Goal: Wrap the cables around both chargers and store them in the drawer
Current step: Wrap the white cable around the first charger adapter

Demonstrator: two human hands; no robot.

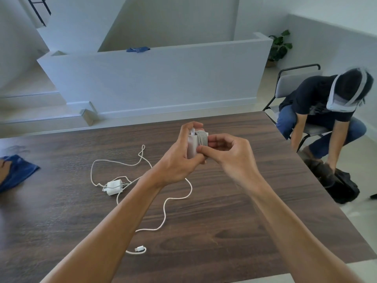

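Note:
I hold a white charger brick (192, 147) above the dark wooden table (234, 221). My left hand (179, 160) grips the brick from the left. Grey-white cable (203, 137) is coiled in several turns around its right half. My right hand (226, 152) pinches the cable against the brick's lower right corner. A second, smaller white charger (113, 187) lies on the table to the left. Its loose white cable (163, 213) snakes across the wood, and a plug end (139, 248) lies near me. No drawer is in view.
A blue cloth (17, 172) lies at the table's left edge. A seated person (326, 111) bends toward a black bag (340, 184) on the floor beyond the right edge. A low white wall (155, 78) stands behind the table.

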